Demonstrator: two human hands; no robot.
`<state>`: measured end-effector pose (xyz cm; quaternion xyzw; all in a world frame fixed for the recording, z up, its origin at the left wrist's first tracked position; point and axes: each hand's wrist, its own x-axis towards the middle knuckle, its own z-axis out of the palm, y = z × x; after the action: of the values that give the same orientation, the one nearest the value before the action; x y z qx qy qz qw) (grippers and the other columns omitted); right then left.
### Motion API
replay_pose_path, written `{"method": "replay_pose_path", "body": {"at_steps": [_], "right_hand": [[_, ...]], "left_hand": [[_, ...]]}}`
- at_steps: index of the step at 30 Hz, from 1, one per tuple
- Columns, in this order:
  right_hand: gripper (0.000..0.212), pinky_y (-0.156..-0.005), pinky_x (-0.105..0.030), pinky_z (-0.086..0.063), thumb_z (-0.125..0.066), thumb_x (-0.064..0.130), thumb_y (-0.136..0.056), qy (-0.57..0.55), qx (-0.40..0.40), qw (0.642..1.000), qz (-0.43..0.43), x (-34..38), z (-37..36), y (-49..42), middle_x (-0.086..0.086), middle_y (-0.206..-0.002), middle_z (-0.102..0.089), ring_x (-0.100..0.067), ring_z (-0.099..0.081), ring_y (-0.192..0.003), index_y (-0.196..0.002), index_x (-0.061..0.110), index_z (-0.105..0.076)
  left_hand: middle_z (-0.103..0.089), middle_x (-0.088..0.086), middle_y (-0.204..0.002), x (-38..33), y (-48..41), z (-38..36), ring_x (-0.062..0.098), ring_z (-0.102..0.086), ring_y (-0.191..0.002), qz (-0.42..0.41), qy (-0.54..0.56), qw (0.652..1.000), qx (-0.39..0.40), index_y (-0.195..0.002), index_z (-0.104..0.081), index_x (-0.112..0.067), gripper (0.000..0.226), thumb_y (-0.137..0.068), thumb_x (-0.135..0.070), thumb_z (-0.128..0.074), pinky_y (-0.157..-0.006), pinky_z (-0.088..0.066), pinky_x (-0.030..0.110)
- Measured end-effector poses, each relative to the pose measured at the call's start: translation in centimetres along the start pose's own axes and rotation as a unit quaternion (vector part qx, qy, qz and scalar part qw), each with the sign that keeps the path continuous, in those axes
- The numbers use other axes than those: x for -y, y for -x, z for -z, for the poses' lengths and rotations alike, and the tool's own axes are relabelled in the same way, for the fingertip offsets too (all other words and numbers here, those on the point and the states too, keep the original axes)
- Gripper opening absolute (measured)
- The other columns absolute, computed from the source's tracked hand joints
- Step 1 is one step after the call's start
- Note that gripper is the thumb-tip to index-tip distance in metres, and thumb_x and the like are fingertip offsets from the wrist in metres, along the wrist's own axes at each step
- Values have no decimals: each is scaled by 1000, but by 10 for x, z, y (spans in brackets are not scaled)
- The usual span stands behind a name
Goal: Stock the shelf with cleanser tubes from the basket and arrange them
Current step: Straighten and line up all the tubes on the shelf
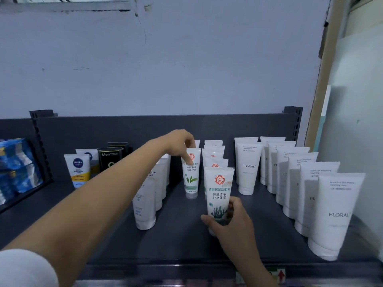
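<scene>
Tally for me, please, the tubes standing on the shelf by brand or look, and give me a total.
FLORAL tubes: 8
Red-seal tubes: 7
NIVEA tubes: 2
Black Men tubes: 2
Plain white tubes, partly hidden: at least 3
Total: at least 22

I see everything in dim, cool, bluish light. Far right of my right grip [232, 222], the FLORAL tubes [335, 214] carry soft grey shadows and lean outward, bent by the wide lens. Below left of it, my sleeve [24, 268] is blurred.
</scene>
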<state>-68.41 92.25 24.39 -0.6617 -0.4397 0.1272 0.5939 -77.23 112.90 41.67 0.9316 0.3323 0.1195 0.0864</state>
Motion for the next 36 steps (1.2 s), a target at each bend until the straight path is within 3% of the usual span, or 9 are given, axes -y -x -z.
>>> {"method": "replay_pose_path", "body": {"at_steps": [5, 10, 13, 16, 19, 25, 28, 31, 36], "right_hand": [[39, -65, -37, -59, -86, 30, -64, 3, 2, 1000, 2, -1, 0, 0, 11, -85, -65, -7, -64, -78, -84, 30, -53], [38, -58, -22, -55, -88, 24, -63, -12, 4, 1000, 19, 7, 2, 1, 7, -79, -66, -6, -63, -70, -81, 26, -55], [38, -51, -9, -46, -89, 18, -62, -30, 20, 999, 34, 15, 1, 2, 6, -77, -68, 3, -61, -64, -84, 23, -58], [39, -56, -10, -46, -87, 33, -62, -87, -5, 996, 26, 20, 2, 2, 8, -83, -68, 3, -60, -65, -89, 21, -61], [44, -64, -17, -44, -62, 56, -77, -120, -43, 992, -12, 21, 6, -4, 3, -88, -67, -4, -59, -71, -95, 16, -60], [54, -93, -33, -45, -78, 17, -76, -30, -19, 999, -17, 10, 4, -47, 0, -115, -56, -17, -53, -105, -121, 15, -49], [33, -83, -31, -53, -77, 13, -78, -45, 22, 999, -17, 6, 0, -59, -5, -105, -69, -18, -64, -92, -104, 13, -59], [25, -69, -18, -53, -73, 14, -83, -32, 49, 998, -10, 2, 3, -60, -7, -98, -71, -9, -67, -77, -104, 8, -61], [19, -63, -13, -50, -69, 13, -86, -32, 94, 995, 9, 1, 12, -61, -6, -95, -70, 5, -62, -63, -104, 9, -62]], "left_hand": [[-51, -1, -110, -23, 26, 11, 19, -46, -102, -81, -45, 987, -131, -103, -54, -18, 49, -62, -13, -81, -79, -41, 28], [-64, 2, -112, -72, 86, 17, 12, -59, -88, -128, 167, 972, 106, -103, -63, -15, 32, -71, -18, -63, -76, -51, 26], [-61, -10, -105, -83, 100, 2, 5, -58, -93, -153, 53, 983, 82, -106, -59, -22, 30, -80, -21, -74, -76, -49, 20], [-60, -10, -91, -72, 102, -3, 10, -64, -78, -143, 38, 989, 8, -98, -48, -26, 31, -82, -21, -75, -69, -54, 31], [-57, -11, -79, -55, 104, 8, 3, -59, -61, -118, 46, 992, 5, -89, -48, -25, 31, -80, -15, -76, -63, -54, 29], [-59, -2, -77, -27, 95, 11, 7, -55, -53, -74, 72, 995, -14, -90, -48, -13, 32, -78, -4, -76, -49, -46, 18], [-62, 18, -86, -16, 85, 4, 21, -60, -66, -70, 86, 993, -41, -84, -45, -16, 34, -78, -4, -76, -58, -57, 38], [-62, 18, -85, -11, 77, -2, 25, -60, -68, -64, 101, 991, -63, -84, -45, -16, 33, -77, -4, -76, -64, -57, 48], [-60, -10, -97, -12, 63, 2, 18, -61, -86, -67, 57, 996, -28, -102, -55, -22, 37, -75, -21, -81, -69, -48, 25]]}}
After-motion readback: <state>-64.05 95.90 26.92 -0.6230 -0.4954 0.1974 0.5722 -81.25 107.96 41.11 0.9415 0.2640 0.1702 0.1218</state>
